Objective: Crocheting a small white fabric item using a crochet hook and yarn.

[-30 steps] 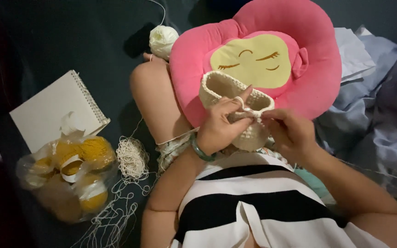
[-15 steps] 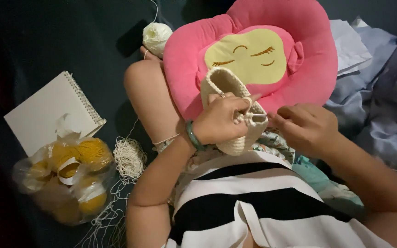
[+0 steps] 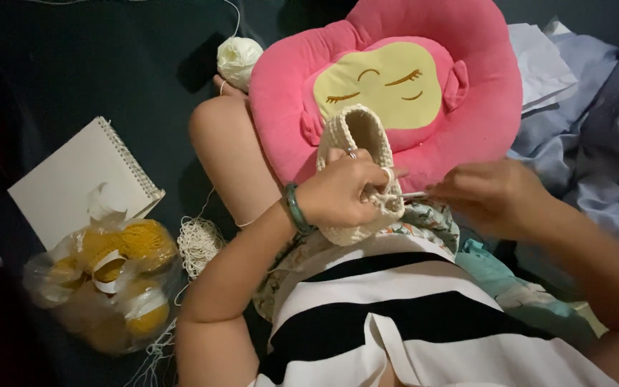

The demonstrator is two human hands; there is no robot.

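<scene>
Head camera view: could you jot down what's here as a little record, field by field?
Left hand: left hand with a green bangle holds the cream crocheted pouch-shaped piece
Right hand: right hand pinches a thin pale crochet hook at the piece's edge
Lap: pink flower-shaped plush cushion with a yellow sleeping face
Far side: cream ball of yarn
Left of the knee: white spiral-bound notepad, clear plastic bag of yellow yarn balls, loose tangle of cream yarn
Right: pale blue crumpled cloth

Clear plastic bag [image 3: 102, 287] of white-banded yellow yarn balls, lower left.
</scene>
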